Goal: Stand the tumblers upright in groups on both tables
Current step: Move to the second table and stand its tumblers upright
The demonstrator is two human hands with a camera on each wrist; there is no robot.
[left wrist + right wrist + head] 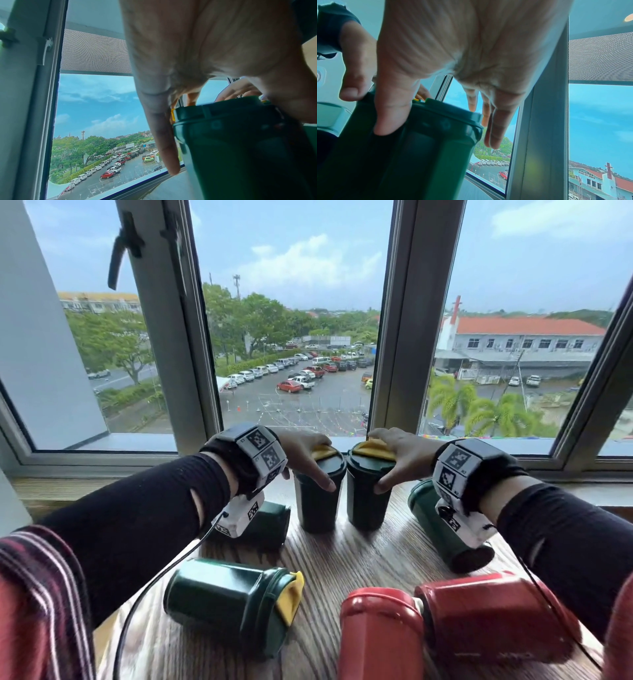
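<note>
Two dark green tumblers with yellow lid flaps stand upright side by side at the far middle of the wooden table (342,556), almost touching. My left hand (308,455) grips the left tumbler (317,508) from above, thumb on its near side. My right hand (397,455) grips the right tumbler (364,505) the same way. In the left wrist view the fingers hang down past the rim of the left tumbler (240,148). In the right wrist view the thumb presses the wall of the right tumbler (411,148).
Several tumblers lie on their sides: a green one (267,522) under my left wrist, a green one (233,607) at the front left, a green one (442,529) under my right wrist, and two red ones (380,635) (496,614) at the front right. A window frame (394,371) rises just behind.
</note>
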